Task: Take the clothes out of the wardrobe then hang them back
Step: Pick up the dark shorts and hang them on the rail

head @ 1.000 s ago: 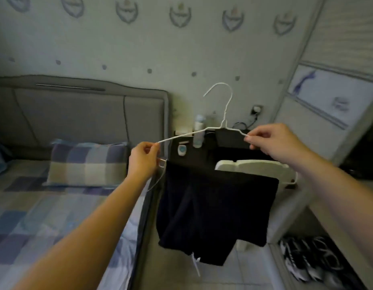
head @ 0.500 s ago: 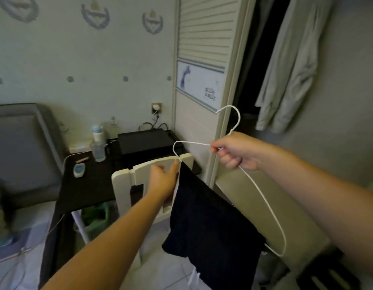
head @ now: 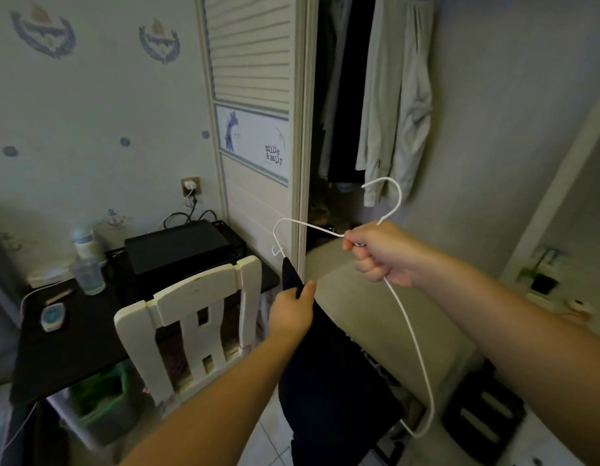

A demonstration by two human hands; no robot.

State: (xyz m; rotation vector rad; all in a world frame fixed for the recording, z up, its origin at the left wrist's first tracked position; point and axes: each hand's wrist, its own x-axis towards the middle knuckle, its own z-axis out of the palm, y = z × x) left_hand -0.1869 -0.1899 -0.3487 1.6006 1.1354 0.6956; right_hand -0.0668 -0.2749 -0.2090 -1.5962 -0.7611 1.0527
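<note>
A white wire hanger [head: 408,326] carries a dark garment [head: 329,375] draped over its lower bar. My right hand [head: 381,252] grips the hanger just below its hook, which points toward the open wardrobe [head: 339,105]. My left hand [head: 292,309] pinches the upper edge of the dark garment near the hanger's left end. Inside the wardrobe a pale grey garment [head: 398,95] hangs, with darker clothes behind it in shadow.
A white louvred wardrobe door [head: 255,95] stands left of the opening. A white wooden chair [head: 191,317] is just left of my left hand. Behind it, a black desk [head: 73,341] holds a bottle [head: 85,260] and a black device [head: 179,247]. Dark shoes [head: 483,418] lie bottom right.
The view has swung from the bed toward the open wardrobe. My right hand moved the hanger closer to the opening, and my left hand shifted from the hanger's end to the garment's edge.
</note>
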